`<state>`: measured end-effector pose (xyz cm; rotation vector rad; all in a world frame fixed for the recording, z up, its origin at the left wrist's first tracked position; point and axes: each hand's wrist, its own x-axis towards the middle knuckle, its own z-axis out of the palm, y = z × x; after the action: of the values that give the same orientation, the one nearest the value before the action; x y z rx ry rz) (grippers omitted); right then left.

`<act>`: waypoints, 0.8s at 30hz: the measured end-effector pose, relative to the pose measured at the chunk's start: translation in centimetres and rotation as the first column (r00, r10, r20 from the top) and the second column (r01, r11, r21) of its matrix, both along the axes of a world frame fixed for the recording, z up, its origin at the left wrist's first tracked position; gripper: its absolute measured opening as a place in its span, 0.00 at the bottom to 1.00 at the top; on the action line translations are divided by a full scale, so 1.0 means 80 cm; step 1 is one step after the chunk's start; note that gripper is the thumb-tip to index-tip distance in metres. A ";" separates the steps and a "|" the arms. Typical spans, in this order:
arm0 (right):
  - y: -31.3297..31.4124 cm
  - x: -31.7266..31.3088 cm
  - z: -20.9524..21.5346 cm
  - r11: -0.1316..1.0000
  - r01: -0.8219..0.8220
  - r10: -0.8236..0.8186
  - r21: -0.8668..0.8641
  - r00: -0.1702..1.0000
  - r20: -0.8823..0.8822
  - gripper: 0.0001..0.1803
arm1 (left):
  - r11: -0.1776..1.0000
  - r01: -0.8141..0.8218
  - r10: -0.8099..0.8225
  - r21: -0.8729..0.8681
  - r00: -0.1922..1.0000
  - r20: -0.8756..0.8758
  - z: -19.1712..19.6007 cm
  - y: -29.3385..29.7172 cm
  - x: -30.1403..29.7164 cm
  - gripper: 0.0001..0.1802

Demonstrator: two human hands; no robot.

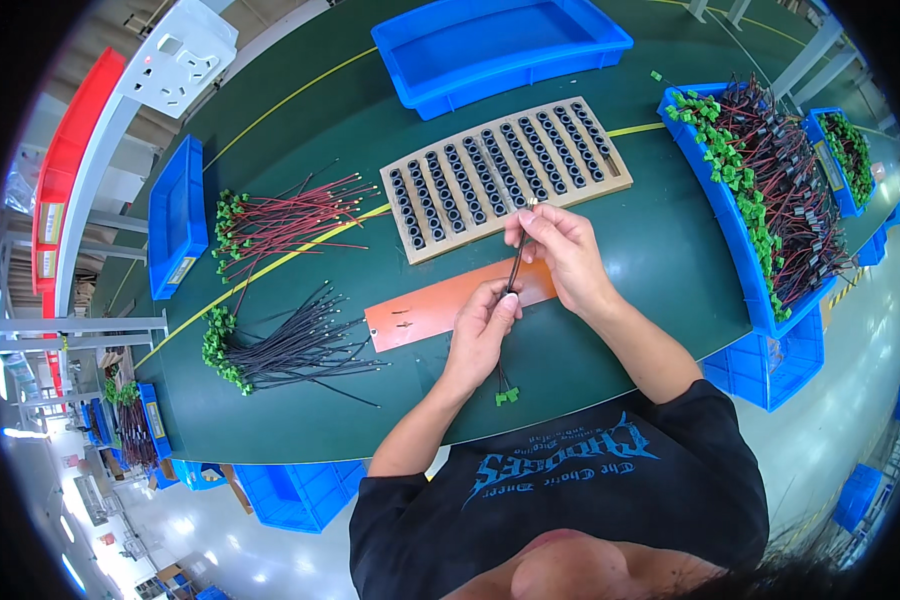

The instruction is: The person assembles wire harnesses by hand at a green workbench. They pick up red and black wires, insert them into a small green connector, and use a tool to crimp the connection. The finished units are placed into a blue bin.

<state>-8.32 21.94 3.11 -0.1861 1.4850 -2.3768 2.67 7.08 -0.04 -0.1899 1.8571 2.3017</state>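
Observation:
A dark wire [515, 268] is stretched between my two hands. My left hand [482, 328] is closed around its middle, thumb on top. With thumb and fingers my right hand [567, 255] pinches its upper end, where a small pale tip shows. Below my left hand hang green connectors [507, 396] on thin wire ends. Both hands are over an orange strip [420, 312] on the green table. Just beyond stands a wooden rack [417, 258] with rows of black ring-shaped parts. Left of the strip lie a bundle of black wires [295, 345] and a bundle of red wires [295, 222], both with green connectors.
A blue tray [510, 80] sits behind the rack. At the right, a blue bin [725, 215] is heaped with green-ended wire assemblies, with a smaller filled bin [845, 160] beyond. A small blue bin [178, 220] and a white socket panel [182, 58] stand at the left.

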 end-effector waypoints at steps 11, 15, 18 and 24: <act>-0.001 0.000 -0.005 0.993 -0.118 0.118 0.012 0.993 -0.005 0.15 | 0.998 -0.056 0.054 -0.013 0.996 -0.071 -0.001 0.002 0.002 0.16; -0.002 0.005 0.005 0.991 -0.128 0.123 0.040 0.987 0.101 0.16 | 0.997 0.016 -0.016 0.070 1.000 0.004 -0.005 0.004 0.003 0.16; 0.001 0.006 0.009 0.991 -0.135 0.130 0.019 0.978 0.162 0.16 | 0.998 0.017 -0.016 0.066 1.000 -0.017 -0.007 0.001 0.001 0.17; -0.012 0.013 0.000 1.000 -0.007 0.005 0.018 0.996 0.092 0.15 | 0.998 -0.008 0.004 -0.063 0.997 -0.072 -0.001 0.015 0.006 0.15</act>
<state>-7.28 20.98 3.12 -0.0748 1.4617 -2.3330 3.16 8.26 -0.08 -0.1226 1.9683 2.2843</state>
